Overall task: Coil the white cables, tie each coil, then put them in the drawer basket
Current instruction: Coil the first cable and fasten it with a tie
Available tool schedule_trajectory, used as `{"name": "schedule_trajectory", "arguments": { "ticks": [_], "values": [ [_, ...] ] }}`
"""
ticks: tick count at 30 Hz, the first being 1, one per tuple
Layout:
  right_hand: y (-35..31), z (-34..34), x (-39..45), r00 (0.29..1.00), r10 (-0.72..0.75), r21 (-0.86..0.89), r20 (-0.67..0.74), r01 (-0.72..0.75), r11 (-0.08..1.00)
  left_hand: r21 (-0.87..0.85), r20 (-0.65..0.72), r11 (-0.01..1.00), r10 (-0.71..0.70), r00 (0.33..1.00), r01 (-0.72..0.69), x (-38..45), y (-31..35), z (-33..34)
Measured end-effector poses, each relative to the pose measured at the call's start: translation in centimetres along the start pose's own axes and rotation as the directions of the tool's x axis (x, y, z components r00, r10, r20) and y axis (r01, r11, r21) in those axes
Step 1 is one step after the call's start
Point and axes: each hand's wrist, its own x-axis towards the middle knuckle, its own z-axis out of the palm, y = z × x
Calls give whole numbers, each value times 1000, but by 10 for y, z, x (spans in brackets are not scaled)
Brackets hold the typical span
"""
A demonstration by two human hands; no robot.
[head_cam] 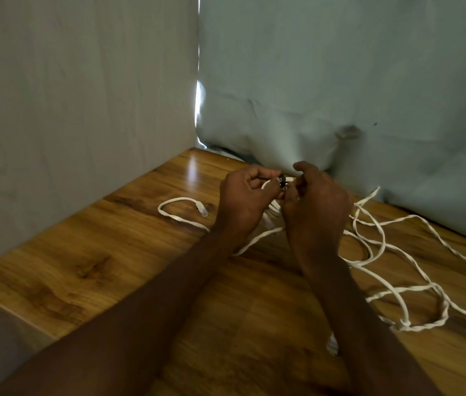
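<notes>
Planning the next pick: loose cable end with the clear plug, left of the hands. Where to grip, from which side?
Pinch the flat white cable just behind the clear plug, coming from above. That end lies flat on the wooden table, curled clear of the left hand.

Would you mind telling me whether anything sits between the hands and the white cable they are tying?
Nothing visible does: the left hand and right hand already hold the white cable at a small dark tie. The drawer basket is out of view.
</notes>
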Motion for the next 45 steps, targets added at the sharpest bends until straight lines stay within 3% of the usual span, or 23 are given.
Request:
{"name": "schedule_trajectory", "arguments": {
  "ticks": [13,23,37,45],
  "values": [
    [6,-1,0,990,-135,85,40,132,988,66,83,997,23,996,-28,3,0,-7],
    [12,0,1,1000,-10,-157,-28,5,988,3,20,999,-42,999,42,7,-1,-3],
    [16,4,2,999,-17,-154,49,24,988,55,25,997,-61,998,60,4,-1,-1],
    [24,4,4,988,-40,-93,151,55,994,-43,10,974,-221,975,221,4,2,0]
  ]
}}
